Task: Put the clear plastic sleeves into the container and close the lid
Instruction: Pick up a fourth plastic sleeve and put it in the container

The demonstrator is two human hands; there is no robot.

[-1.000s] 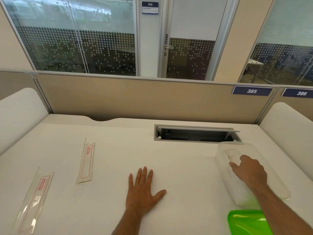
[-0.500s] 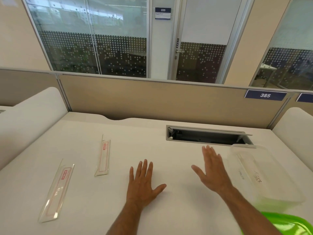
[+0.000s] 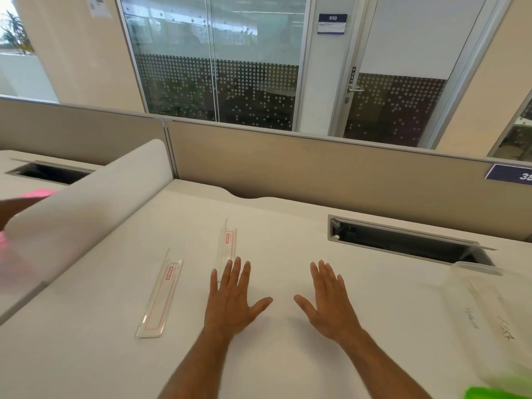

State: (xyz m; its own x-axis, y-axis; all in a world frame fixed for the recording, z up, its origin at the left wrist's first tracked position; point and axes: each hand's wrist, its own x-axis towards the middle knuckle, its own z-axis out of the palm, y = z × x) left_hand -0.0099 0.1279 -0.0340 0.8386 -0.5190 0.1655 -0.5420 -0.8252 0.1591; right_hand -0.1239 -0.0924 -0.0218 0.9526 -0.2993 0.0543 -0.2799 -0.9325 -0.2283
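White desk (image 3: 288,355) filled most of the view, beige partition (image 3: 316,171) along its back edge, open cable hatch (image 3: 403,243) cut into the desk at back right. Clear plastic container (image 3: 495,321) sat at the right edge of the desk, lid off, nothing visible inside, faint writing on its wall. Green lid (image 3: 501,394) poked in at the bottom right corner, just in front of the container, blurred. Both forearms reached in from the bottom. Left hand (image 3: 231,303) lay palm down on the desk, fingers spread, gripping nothing. Right hand (image 3: 328,303) was palm down beside it, fingers loosely spread, empty; touching the desk or just above, couldn't tell. Two clear sleeves with red print lay flat on the desk left of centre, well apart from the container: near sleeve (image 3: 159,298) left of the left hand, far sleeve (image 3: 229,243) with its near end partly under the left fingertips (image 3: 236,262).
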